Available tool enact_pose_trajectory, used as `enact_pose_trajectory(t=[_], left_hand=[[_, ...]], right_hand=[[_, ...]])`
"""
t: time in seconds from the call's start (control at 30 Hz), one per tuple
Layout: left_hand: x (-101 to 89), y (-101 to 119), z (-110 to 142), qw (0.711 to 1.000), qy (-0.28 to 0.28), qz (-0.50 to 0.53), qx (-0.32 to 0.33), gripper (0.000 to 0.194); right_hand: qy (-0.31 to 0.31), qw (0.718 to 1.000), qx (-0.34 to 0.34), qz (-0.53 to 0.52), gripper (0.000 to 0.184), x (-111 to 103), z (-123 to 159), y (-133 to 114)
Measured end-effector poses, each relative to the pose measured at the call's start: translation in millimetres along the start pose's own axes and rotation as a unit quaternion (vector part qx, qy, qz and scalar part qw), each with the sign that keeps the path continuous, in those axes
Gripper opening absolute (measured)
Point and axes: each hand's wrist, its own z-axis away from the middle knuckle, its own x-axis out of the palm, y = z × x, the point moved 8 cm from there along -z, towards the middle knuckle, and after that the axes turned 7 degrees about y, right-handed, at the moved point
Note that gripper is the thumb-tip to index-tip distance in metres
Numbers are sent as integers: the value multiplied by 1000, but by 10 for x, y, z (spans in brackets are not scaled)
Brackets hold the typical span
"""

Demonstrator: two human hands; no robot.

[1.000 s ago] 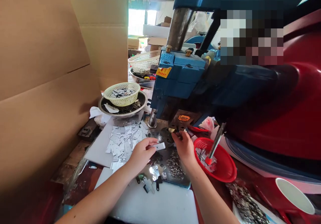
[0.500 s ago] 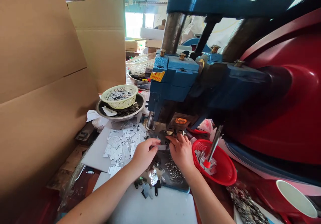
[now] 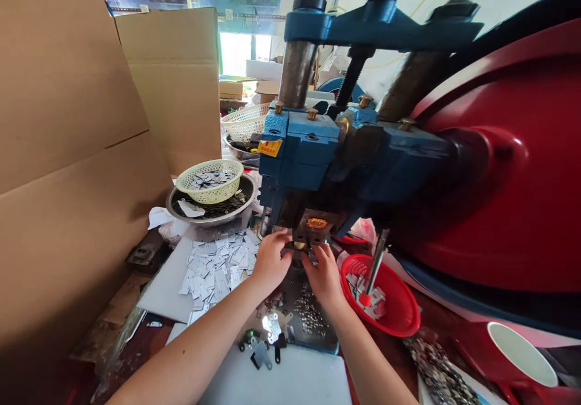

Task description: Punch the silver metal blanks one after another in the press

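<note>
Both my hands are at the die beneath the head of a blue press (image 3: 308,163). On the die's left side, my left hand (image 3: 271,264) has its thumb and fingers bent together, with the fingertips up by the press head. My right hand (image 3: 324,275) curls its fingers at the die's right side, thumb pointing inward. What lies between the fingertips is hidden by the hands and the press. Small bright bits cover the dark press bed (image 3: 302,308) below my hands. Several shaped metal pieces (image 3: 262,353) lie at its front edge.
White-grey flat plates (image 3: 215,269) are heaped at left. Behind them, a pale green basket (image 3: 209,196) of plates sits in a metal bowl (image 3: 247,196). A red basket (image 3: 403,308) stands at right, a metal rod leaning over it. A large red wheel (image 3: 508,211) and cardboard (image 3: 68,211) flank the press.
Both hands have moved forward to the die under the press head. A small flat metal plate seen between them is now out of sight. The camera view has shifted slightly.
</note>
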Motion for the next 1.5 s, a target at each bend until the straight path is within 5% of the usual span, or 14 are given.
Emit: enact_pose_trajectory(t=[0.3,0.53,0.73,1.0,1.2,1.5], left_hand=[[205,-98,-92,994,-97,47,-25,35],[-273,-54,80,999,-30,-11,-3,24],[-340,-49,645,967,-133,-207,60,15],[-315,-135,802,951,-131,-275,42,3],[-380,-166,870,954,-112,-276,40,20],[-471,-192,927,958,-89,-272,16,18]], right_hand=[[-4,999,20,-26,17,71,-49,25],[1,998,51,-43,24,-161,185,4],[-55,995,87,-12,23,-364,583,76],[-57,993,2,101,22,-461,706,137],[-65,965,-111,230,28,-361,628,-42],[-64,966,-123,217,24,-312,603,-7]])
